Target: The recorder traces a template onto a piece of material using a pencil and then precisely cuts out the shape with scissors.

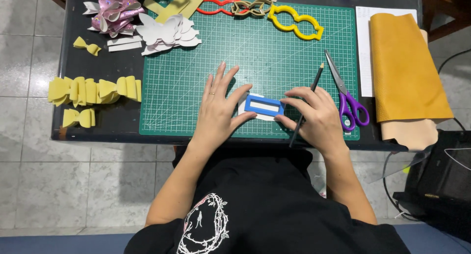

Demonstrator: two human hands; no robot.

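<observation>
The person sits at a dark tabletop [98, 121] with a green cutting mat [274, 53] spread across it. Near the mat's front edge lies a blue rectangular frame template [264, 106], resting on a small white piece of material [244, 103] that shows around its edges.

The left hand [219, 103] is released and spread flat, fingers fanned on the mat, with the thumb and forefinger pressing the template's left end. The right hand [314, 114] pins the template's right end with its fingertips while a pencil [305, 106] is tucked in the hand, its tip pointing away from the person — the grasp on it looks loose, though the fingers hide just how it is held.

Judging from this, the step in hand is steadying the template for tracing. To do it well the frame should sit square on the white piece with material showing on every side, the left hand should bear down evenly so nothing creeps, and the pencil should run hard against the frame's edge — upright rather than slanted.

Purple-handled scissors [346, 94] lie just right of the right hand, and a rolled yellow sheet [405, 67] lies beyond them. Yellow bows [93, 90] sit at the left, white butterfly-shaped cutouts [167, 33] and a yellow outline template [296, 22] farther back.
</observation>
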